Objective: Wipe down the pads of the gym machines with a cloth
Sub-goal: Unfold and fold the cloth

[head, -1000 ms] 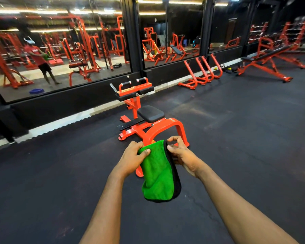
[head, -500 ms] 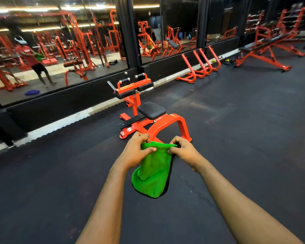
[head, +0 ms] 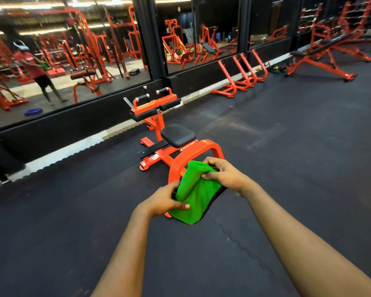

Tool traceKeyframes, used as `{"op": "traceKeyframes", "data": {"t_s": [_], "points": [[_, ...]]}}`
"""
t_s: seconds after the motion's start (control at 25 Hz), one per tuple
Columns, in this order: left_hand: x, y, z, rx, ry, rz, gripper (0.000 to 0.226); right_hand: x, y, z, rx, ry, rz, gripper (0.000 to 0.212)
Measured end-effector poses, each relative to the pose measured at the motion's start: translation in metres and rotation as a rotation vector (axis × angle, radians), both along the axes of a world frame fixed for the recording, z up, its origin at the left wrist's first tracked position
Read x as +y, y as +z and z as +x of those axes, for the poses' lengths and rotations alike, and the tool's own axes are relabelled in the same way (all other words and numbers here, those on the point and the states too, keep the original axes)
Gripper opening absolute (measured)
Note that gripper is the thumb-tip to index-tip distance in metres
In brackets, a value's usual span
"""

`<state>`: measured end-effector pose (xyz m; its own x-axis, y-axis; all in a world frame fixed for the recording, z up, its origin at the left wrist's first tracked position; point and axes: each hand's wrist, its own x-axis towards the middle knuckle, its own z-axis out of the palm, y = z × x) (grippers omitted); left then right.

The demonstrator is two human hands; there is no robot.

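Observation:
A green cloth (head: 196,196) with a black edge hangs folded between both hands, in front of me at mid frame. My left hand (head: 164,200) grips its lower left side, thumb on top. My right hand (head: 224,175) pinches its upper fold, higher and further right. Just beyond the cloth stands an orange seated calf machine (head: 193,151) with a black seat pad (head: 178,135) and two black knee pads (head: 156,111) under chrome-tipped handles. The cloth hides part of the machine's rear leg.
Mirrored wall panels (head: 73,61) run along the left and back, showing a person's reflection (head: 36,71). Orange floor stands (head: 242,76) sit by the wall, and an orange adjustable bench (head: 321,58) stands at the far right. Black rubber flooring (head: 287,157) stretches around me.
I have come closer to the calf machine. My left hand dropped to the cloth's lower side while the right stayed on the top fold, so the cloth is folded over more.

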<state>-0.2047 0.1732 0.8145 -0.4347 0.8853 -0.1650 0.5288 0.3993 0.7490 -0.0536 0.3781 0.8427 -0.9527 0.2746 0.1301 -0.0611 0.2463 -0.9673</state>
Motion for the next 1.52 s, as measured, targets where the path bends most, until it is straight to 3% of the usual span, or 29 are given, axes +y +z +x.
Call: {"op": "traceKeyframes", "data": {"t_s": [0.16, 0.24, 0.36, 0.52, 0.76, 0.92, 1.04, 1.16, 1.28, 1.52], "points": [[0.050, -0.012, -0.015, 0.081, 0.077, -0.085, 0.032, 0.081, -0.016, -0.005, -0.059, -0.164, -0.119, 0.014], [0.082, -0.006, -0.020, 0.091, 0.112, -0.093, 0.024, 0.118, -0.025, -0.011, -0.128, -0.185, -0.142, 0.021], [0.130, 0.000, -0.029, 0.068, 0.182, -0.064, 0.038, 0.160, -0.030, -0.021, -0.213, -0.111, -0.232, 0.047], [0.174, -0.005, -0.051, -0.028, 0.200, 0.017, 0.074, 0.202, -0.047, -0.053, -0.155, -0.258, -0.186, 0.053], [0.250, -0.007, -0.125, -0.098, 0.141, 0.083, 0.063, 0.274, -0.057, -0.129, -0.116, -0.443, 0.033, 0.034], [0.322, -0.005, -0.176, -0.127, 0.050, 0.131, 0.050, 0.310, -0.051, -0.203, -0.110, -0.237, 0.015, 0.062], [0.381, -0.009, -0.226, -0.066, -0.099, 0.078, 0.038, 0.340, -0.040, -0.246, -0.105, -0.188, -0.064, 0.043], [0.427, -0.016, -0.278, 0.086, -0.068, 0.055, 0.038, 0.396, -0.048, -0.267, -0.271, -0.060, -0.109, 0.023], [0.475, -0.023, -0.315, 0.106, 0.003, 0.067, 0.027, 0.457, -0.072, -0.291, -0.475, 0.080, 0.013, 0.039], [0.576, -0.043, -0.366, 0.092, 0.163, 0.008, 0.026, 0.562, -0.074, -0.364, -0.271, -0.154, -0.113, 0.025]]}}
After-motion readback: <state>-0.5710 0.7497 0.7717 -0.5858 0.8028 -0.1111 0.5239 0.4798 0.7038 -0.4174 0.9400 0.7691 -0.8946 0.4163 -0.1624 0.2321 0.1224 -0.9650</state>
